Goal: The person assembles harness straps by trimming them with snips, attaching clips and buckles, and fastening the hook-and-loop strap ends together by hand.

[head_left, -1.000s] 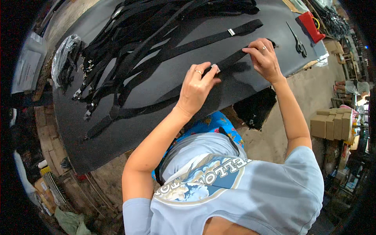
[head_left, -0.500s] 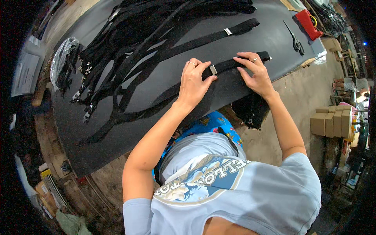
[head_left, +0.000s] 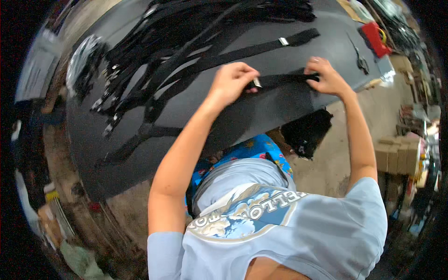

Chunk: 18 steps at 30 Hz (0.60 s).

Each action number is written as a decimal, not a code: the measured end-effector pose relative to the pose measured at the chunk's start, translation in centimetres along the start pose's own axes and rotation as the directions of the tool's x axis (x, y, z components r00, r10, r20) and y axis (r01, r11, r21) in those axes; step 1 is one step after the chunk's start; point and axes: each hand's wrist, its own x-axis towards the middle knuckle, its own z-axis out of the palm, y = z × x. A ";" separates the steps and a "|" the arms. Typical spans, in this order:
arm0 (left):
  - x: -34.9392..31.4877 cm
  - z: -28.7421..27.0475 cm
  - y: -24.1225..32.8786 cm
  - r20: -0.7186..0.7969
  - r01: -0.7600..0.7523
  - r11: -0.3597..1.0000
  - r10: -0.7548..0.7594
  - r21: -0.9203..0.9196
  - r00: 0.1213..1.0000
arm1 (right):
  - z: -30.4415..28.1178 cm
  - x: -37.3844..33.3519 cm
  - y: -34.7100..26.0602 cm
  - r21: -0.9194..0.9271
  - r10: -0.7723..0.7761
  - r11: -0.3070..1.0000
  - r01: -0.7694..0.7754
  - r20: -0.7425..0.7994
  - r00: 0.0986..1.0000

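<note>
A black suspender strap [head_left: 285, 80] stretches between my hands, just above or on the dark tabletop. My left hand [head_left: 231, 84] pinches it beside a silver metal slide buckle [head_left: 257, 82]. At the strap's right end, my right hand [head_left: 326, 78] has its fingers closed round the band; the tip is hidden by them. Farther back lies another black strap [head_left: 252, 51] with its own silver slide [head_left: 283, 41]. A large heap of black suspenders [head_left: 186, 32] spreads over the far left, with metal clips [head_left: 110, 77] along its near edge.
Black-handled scissors [head_left: 360, 60] and a red object [head_left: 374, 39] lie at the table's right end. A clear plastic bag [head_left: 81, 60] sits at the left edge. Black material [head_left: 305, 133] hangs below the table's near edge. Cardboard boxes [head_left: 396, 156] stand beyond, on the right.
My left fingers have closed on the strap by the slide. My right hand has moved right and closed round the strap's end. The whole view has shifted slightly.
</note>
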 end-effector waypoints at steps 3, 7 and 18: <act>-0.5 1.8 0.3 -0.014 -0.165 0.838 0.201 0.519 0.979 | -2.4 -1.0 1.4 0.204 0.245 0.939 -0.278 0.175 0.954; 0.0 3.4 0.2 -0.024 -0.220 0.903 0.246 0.368 0.969 | -6.9 -1.7 3.8 0.351 0.481 0.728 -0.590 0.352 0.803; -1.5 4.3 -0.9 0.076 -0.423 0.481 0.588 0.768 0.806 | -2.1 -1.6 8.6 -0.334 0.188 0.899 -0.284 -0.290 0.938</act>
